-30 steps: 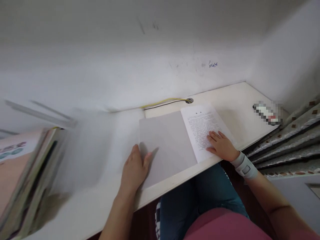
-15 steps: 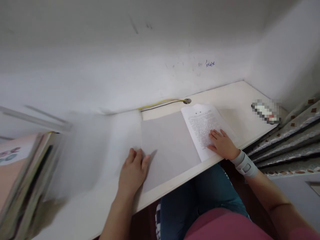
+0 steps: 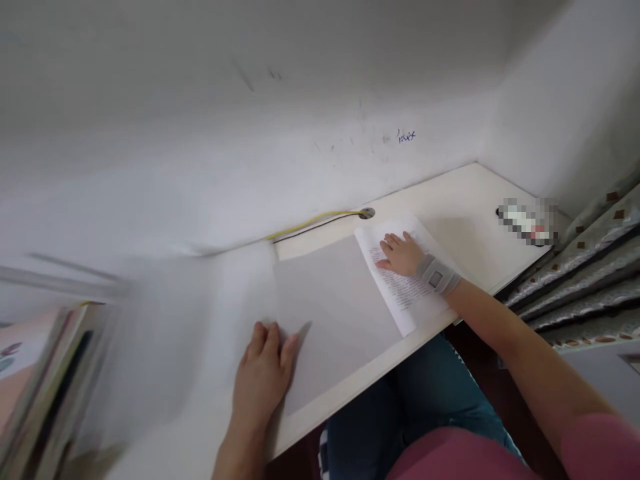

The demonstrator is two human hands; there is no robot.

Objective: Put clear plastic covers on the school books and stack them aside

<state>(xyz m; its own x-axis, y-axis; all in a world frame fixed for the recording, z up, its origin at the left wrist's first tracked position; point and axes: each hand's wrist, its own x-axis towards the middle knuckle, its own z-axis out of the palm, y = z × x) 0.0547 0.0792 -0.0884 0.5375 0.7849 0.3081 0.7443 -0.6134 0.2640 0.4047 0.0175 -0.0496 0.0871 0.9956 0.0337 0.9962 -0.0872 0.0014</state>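
My right hand [image 3: 403,255] lies open on a white sheet of printed paper [image 3: 407,293], its fingers across the upper lines of text. A grey wristband [image 3: 436,274] circles that wrist. The printed sheet borders a plain light-grey sheet [image 3: 333,320] on its left. My left hand [image 3: 265,367] rests at the left edge of the grey sheet, fingers apart and slightly bent, holding nothing. Part of the printed text is hidden under my right hand.
Several upright books [image 3: 55,380] stand at the left. A yellow cable [image 3: 315,217] and a dark one run along the wall into a round desk hole [image 3: 367,213]. A blurred-out object [image 3: 527,223] lies at the far right, near a patterned curtain [image 3: 595,267].
My right hand has slid up the printed sheet, from its lower right part toward the top. My left hand stays at the grey sheet's edge. The view has shifted slightly.
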